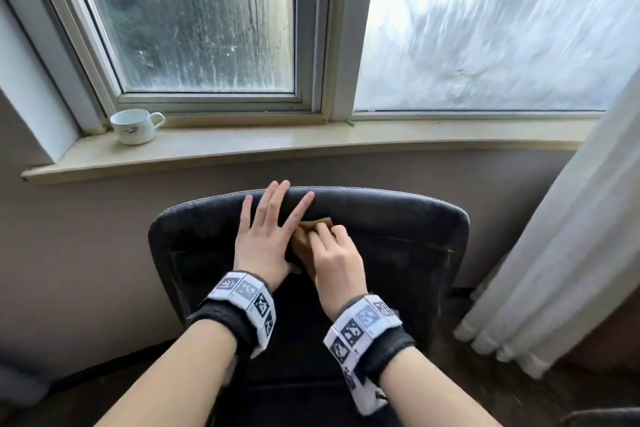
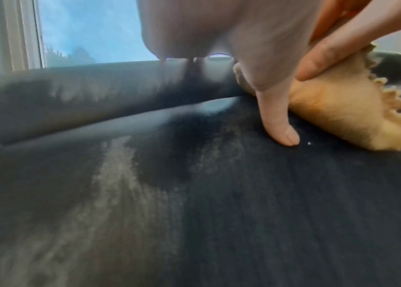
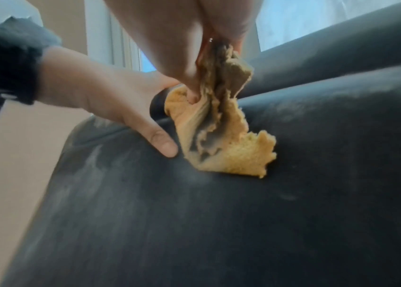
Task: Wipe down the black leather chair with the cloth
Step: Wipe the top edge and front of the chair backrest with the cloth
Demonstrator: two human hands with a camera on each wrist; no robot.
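Observation:
The black leather chair [image 1: 398,236] stands under the window, its backrest facing me, with dusty grey streaks [image 2: 116,174] on the leather. My left hand [image 1: 266,236] lies flat on the upper backrest, fingers straight and spread toward the top edge, thumb [image 2: 280,126] pressed on the leather. My right hand [image 1: 332,256] pinches a bunched tan cloth [image 3: 221,136] just right of the left hand. The cloth's lower edge [image 2: 356,120] touches the backrest. The cloth's folds show grey dirt in the right wrist view.
A white cup [image 1: 135,125] sits at the left end of the windowsill [image 1: 311,144] behind the chair. A pale curtain [image 1: 571,253] hangs close to the chair's right side. The wall [image 1: 86,270] runs left of the chair.

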